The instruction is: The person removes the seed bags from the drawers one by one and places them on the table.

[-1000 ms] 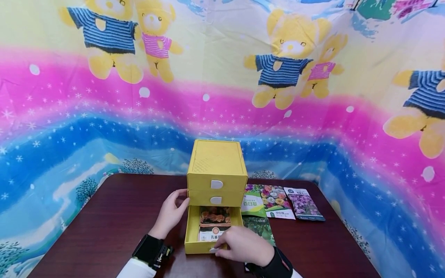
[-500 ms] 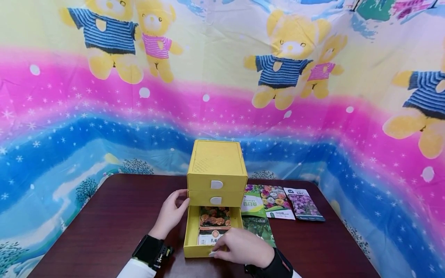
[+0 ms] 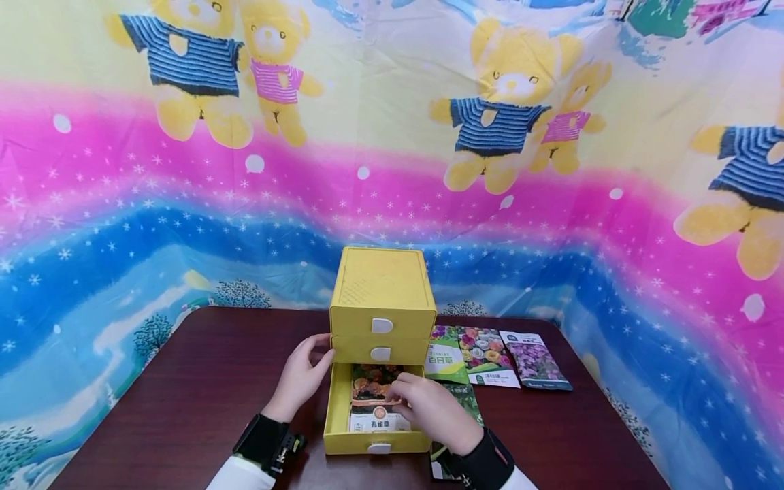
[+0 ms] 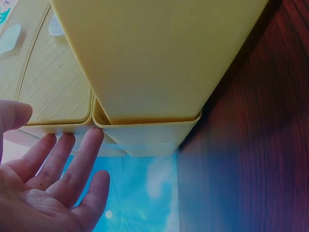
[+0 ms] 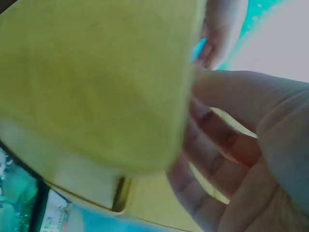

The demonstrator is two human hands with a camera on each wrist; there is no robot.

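Note:
A yellow three-drawer box [image 3: 382, 279] stands on the table with its bottom drawer [image 3: 335, 408] pulled out. Inside that drawer lies a seed packet [image 3: 371, 415] with orange flowers. My right hand [image 3: 435, 412] is over the drawer's right side, bent fingers at the packet's right part; contact is unclear. The right wrist view is blurred, and the drawer front [image 5: 96, 82] hides the fingertips. With extended fingers my left hand [image 3: 306, 371] touches the box's left side; in the left wrist view its fingertips [image 4: 94, 137] meet the casing edge.
Right of the box lie seed packets: a green zinnia packet [image 3: 446, 357], a mixed-flower packet [image 3: 486, 357] and a purple-flower packet [image 3: 539, 361]. A dark green packet [image 3: 468, 401] lies partly under the right forearm. A patterned cloth [image 3: 392, 170] hangs behind the dark table [image 3: 233, 381].
The bottom drawer came out slightly further. My right hand then let go of its white tab and moved up over the seed packet. The left hand has stayed in place.

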